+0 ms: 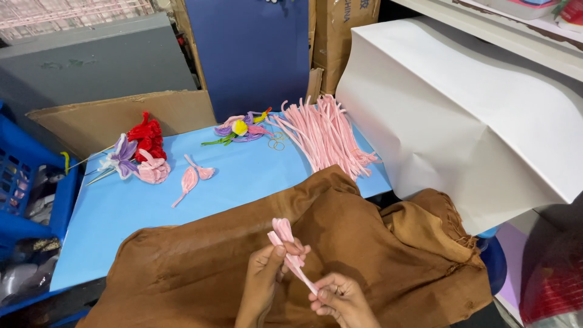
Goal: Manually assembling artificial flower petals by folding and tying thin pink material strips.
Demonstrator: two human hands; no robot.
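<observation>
Low in the centre of the frame, a person's left hand (265, 274) and right hand (336, 297) work over a brown cloth (388, 243) draped across the lap. Both hands are pinched closed on a pink pipe-cleaner petal (286, 243): the left grips its looped upper part, the right holds the thin tail at its lower end. Above the cloth lies a light blue table (243, 176). At upper centre, a loose bundle of pink pipe cleaners (325, 136) fans out, with a purple, yellow and pink flower (240, 129) just to its left. At left sit red and purple flowers (139, 152), and near them two finished pink petals (193, 175). A big white sheet (461, 109) fills the upper right, a blue crate (24, 176) the left edge.
</observation>
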